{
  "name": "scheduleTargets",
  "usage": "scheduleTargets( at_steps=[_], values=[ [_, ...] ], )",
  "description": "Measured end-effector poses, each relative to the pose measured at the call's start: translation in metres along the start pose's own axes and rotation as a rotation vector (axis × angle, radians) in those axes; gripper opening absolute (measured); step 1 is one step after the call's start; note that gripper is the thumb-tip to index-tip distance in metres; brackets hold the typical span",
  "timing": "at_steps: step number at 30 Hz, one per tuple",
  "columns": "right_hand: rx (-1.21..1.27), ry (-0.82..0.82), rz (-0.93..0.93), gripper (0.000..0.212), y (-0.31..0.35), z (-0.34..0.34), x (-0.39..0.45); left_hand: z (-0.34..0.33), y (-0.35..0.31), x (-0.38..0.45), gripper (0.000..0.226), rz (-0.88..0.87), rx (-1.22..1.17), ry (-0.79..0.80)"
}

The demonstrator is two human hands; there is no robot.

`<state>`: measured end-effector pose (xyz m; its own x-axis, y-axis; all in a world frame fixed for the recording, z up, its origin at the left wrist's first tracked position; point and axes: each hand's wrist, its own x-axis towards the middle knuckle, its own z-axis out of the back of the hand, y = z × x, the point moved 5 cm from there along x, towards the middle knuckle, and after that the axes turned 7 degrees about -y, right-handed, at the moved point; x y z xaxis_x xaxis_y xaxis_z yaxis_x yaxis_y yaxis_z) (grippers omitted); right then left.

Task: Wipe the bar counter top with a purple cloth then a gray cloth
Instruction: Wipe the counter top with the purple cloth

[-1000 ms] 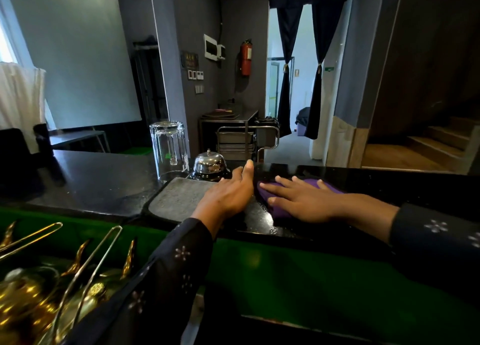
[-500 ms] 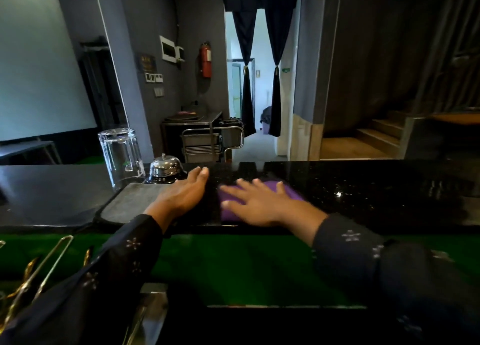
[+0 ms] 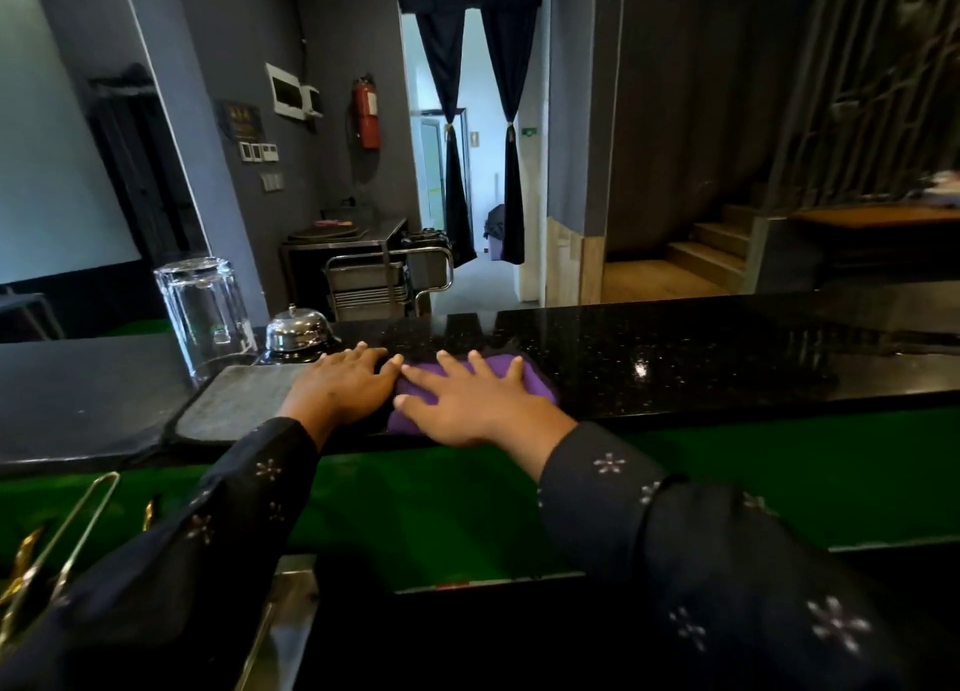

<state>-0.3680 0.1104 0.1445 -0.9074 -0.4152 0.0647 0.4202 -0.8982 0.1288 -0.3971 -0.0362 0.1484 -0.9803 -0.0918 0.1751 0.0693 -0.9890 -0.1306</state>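
The black speckled bar counter top (image 3: 675, 357) runs across the view. A folded purple cloth (image 3: 535, 383) lies on it near the front edge, and my right hand (image 3: 478, 404) presses flat on it with fingers spread. My left hand (image 3: 343, 389) rests flat on the counter just left of the purple cloth, its thumb beside the cloth's edge. A gray cloth (image 3: 234, 404) lies flat on the counter to the left, with my left wrist over its right edge.
An upturned clear glass (image 3: 202, 311) and a chrome call bell (image 3: 298, 329) stand behind the gray cloth. Gold-coloured utensils (image 3: 57, 550) sit below the counter at the lower left. A green ledge (image 3: 727, 482) runs under the counter's front edge.
My view has swung to the right, showing more counter on that side. Both hands stay flat, the right on the purple cloth; my left hand now lies closer to the cloth.
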Motion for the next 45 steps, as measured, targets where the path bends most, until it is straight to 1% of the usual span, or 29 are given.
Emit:
scheduleTargets(
  at_steps=[3,6,8,10,11,13,16,17,19,22,25,27,29,30,32,34,36,39,41,45],
  values=[
    [-0.003,-0.012,-0.032,0.060,-0.049,0.006,-0.013,0.001,0.000,-0.006,0.065,-0.009,0.008,0.002],
    [-0.029,-0.029,-0.190,0.059,-0.113,0.017,-0.032,0.003,-0.002,-0.010,0.066,-0.021,0.030,0.002],
    [-0.034,-0.027,-0.308,0.059,-0.145,0.023,-0.043,0.002,-0.003,-0.010,0.066,-0.019,0.058,0.007],
    [-0.043,-0.026,-0.380,0.059,-0.154,0.024,-0.047,0.002,-0.006,-0.010,0.065,-0.027,0.077,0.013],
    [-0.046,-0.038,-0.387,0.059,-0.147,0.024,-0.047,0.002,-0.008,-0.010,0.064,-0.032,0.080,0.011],
    [-0.048,-0.078,-0.306,0.059,-0.114,0.020,-0.044,0.002,-0.011,-0.009,0.063,-0.033,0.087,0.010],
    [-0.059,-0.126,-0.081,0.060,-0.045,0.005,-0.045,0.001,-0.011,-0.005,0.062,-0.024,0.136,0.013],
    [-0.053,-0.129,-0.039,0.060,-0.032,0.002,-0.045,0.001,-0.011,-0.006,0.061,-0.027,0.163,0.003],
    [-0.038,-0.136,0.007,0.059,-0.033,0.004,-0.048,0.004,-0.013,-0.009,0.059,-0.057,0.211,-0.034],
    [-0.035,-0.175,0.002,0.057,-0.081,0.012,-0.064,0.016,-0.017,-0.017,0.057,-0.118,0.270,-0.140],
    [-0.052,-0.182,-0.118,0.055,-0.152,0.022,-0.085,0.024,-0.029,-0.027,0.051,-0.201,0.292,-0.265],
    [-0.051,-0.164,-0.226,0.053,-0.199,0.031,-0.095,0.030,-0.049,-0.033,0.047,-0.214,0.230,-0.341],
    [-0.039,-0.122,-0.330,0.053,-0.235,0.037,-0.097,0.033,-0.082,-0.043,0.045,-0.203,0.087,-0.379],
    [-0.031,-0.101,-0.369,0.054,-0.247,0.040,-0.097,0.031,-0.103,-0.048,0.045,-0.221,0.021,-0.373],
    [-0.012,-0.076,-0.411,0.056,-0.256,0.044,-0.095,0.020,-0.153,-0.057,0.048,-0.314,-0.065,-0.308],
    [-0.005,-0.067,-0.414,0.058,-0.255,0.046,-0.094,0.011,-0.201,-0.060,0.052,-0.395,-0.129,-0.227],
    [-0.002,-0.050,-0.383,0.058,-0.251,0.045,-0.100,0.002,-0.233,-0.058,0.056,-0.408,-0.181,-0.152],
    [-0.008,-0.044,-0.293,0.056,-0.258,0.040,-0.120,-0.015,-0.249,-0.054,0.059,-0.390,-0.153,-0.093],
    [-0.023,-0.057,-0.250,0.055,-0.274,0.042,-0.134,-0.027,-0.248,-0.057,0.059,-0.381,-0.102,-0.092],
    [-0.001,-0.059,-0.312,0.056,-0.311,0.051,-0.127,-0.034,-0.248,-0.055,0.057,-0.357,-0.061,-0.128]
  ],
)
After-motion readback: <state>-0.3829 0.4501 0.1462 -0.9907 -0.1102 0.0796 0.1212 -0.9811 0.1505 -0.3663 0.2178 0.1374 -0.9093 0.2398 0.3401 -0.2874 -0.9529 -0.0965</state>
